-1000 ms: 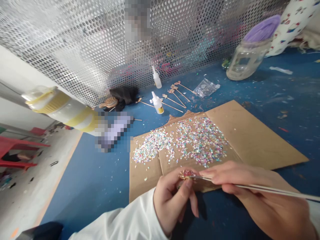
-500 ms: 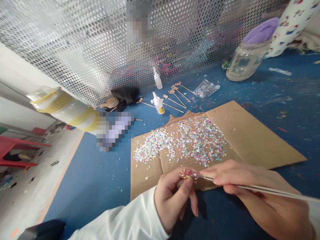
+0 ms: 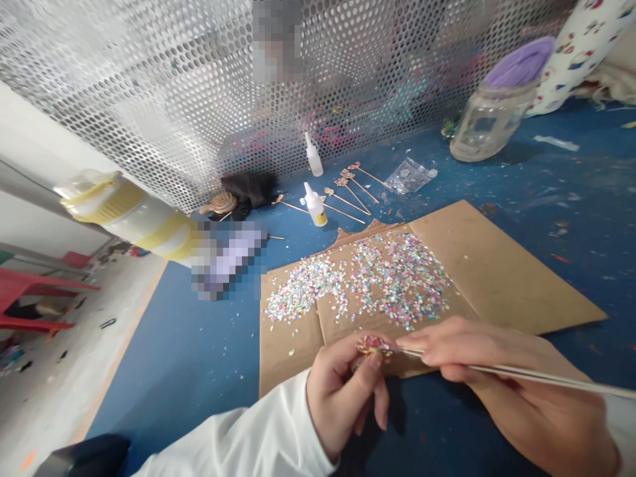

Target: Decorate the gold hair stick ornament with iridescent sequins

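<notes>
My left hand (image 3: 345,394) is closed round a small gold ornament with a pink centre (image 3: 373,345), pinched between thumb and fingers. My right hand (image 3: 517,391) grips a long thin metal tool (image 3: 521,375) whose tip touches the ornament. Both hands hover over the near edge of a flat brown cardboard sheet (image 3: 501,271). A heap of small pastel sequins (image 3: 372,278) is spread over the cardboard just beyond my hands.
On the blue table (image 3: 189,344) lie two small white glue bottles (image 3: 315,205), several gold-tipped sticks (image 3: 348,192), a plastic bag (image 3: 410,175) and a glass jar with a purple lid (image 3: 497,109). A perforated metal screen (image 3: 173,86) stands behind. A yellow-white bottle (image 3: 134,215) lies at left.
My hands have hardly moved; the view has shifted slightly and my left fingers have curled a little tighter under the ornament.
</notes>
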Demonstrator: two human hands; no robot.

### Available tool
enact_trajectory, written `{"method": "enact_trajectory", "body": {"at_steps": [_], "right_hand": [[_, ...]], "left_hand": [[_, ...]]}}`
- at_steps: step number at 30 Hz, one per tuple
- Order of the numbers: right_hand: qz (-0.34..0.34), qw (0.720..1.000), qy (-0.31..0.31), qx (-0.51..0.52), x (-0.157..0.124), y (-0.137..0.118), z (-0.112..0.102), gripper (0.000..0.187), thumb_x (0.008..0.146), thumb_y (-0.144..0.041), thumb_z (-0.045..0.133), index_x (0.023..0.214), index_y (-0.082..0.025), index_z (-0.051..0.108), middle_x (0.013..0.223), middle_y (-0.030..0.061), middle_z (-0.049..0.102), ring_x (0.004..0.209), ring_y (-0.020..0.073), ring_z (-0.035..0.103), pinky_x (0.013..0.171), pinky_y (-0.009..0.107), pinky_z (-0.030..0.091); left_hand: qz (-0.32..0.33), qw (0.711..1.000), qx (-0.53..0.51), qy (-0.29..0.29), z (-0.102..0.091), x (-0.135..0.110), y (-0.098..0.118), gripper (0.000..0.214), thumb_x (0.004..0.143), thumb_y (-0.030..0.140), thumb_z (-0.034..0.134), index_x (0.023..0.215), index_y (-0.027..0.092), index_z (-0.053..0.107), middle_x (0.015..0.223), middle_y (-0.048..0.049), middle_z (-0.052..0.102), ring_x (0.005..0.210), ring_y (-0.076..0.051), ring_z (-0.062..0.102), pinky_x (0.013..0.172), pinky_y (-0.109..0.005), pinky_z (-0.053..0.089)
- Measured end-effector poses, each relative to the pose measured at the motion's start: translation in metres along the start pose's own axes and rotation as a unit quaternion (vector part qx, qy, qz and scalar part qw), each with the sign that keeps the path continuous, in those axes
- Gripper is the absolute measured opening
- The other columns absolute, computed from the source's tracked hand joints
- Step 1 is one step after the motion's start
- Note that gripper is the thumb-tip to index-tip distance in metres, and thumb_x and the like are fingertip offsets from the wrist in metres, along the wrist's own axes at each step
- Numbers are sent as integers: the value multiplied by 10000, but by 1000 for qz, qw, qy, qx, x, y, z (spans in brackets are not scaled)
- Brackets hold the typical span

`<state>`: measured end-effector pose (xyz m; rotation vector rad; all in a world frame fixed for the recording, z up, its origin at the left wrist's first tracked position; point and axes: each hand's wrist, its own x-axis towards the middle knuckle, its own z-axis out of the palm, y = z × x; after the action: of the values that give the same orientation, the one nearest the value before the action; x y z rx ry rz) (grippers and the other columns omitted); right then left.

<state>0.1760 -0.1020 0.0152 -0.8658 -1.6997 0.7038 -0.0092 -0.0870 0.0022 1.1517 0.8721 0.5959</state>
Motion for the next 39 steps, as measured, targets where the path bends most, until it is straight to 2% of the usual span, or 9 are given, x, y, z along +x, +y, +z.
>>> {"method": "enact_trajectory", "body": {"at_steps": [7,14,20,30,39], "right_hand": [[-11,1000,1,-10,1,0,0,184,824,-40,501,923,-149,611,940,56,631,903,178,588,799,267,490],[9,1000,-5,-7,-2,3,1,218,835,-54,494,972,-175,614,942,52,627,878,191,593,751,298,505],[-6,1000,4,4,-2,1,3,232,820,-31,485,962,-165,611,965,61,619,890,200,593,745,313,508],[-50,996,-54,-44,2,-4,-1,245,828,-23,461,989,-158,587,992,75,615,925,199,589,772,318,514],[-28,999,-17,-2,-1,-1,4,256,798,8,466,954,-145,600,969,73,616,911,223,586,759,361,501]], "left_hand": [[14,1000,-3,-13,-2,2,-1,357,877,399,380,1023,116,542,415,51,488,248,-8,266,251,-95,180],[33,999,-15,-13,0,3,0,288,887,371,363,940,123,501,422,54,482,260,-11,276,264,-95,186],[45,999,-18,-12,2,2,1,309,891,373,347,982,111,483,447,44,495,270,-16,282,271,-106,196],[89,995,-42,-20,5,2,0,297,896,335,351,954,96,518,409,52,456,309,-23,252,316,-128,189],[110,993,-38,-18,5,3,-1,302,894,330,358,965,96,535,400,55,458,308,-27,258,370,-151,240]]}}
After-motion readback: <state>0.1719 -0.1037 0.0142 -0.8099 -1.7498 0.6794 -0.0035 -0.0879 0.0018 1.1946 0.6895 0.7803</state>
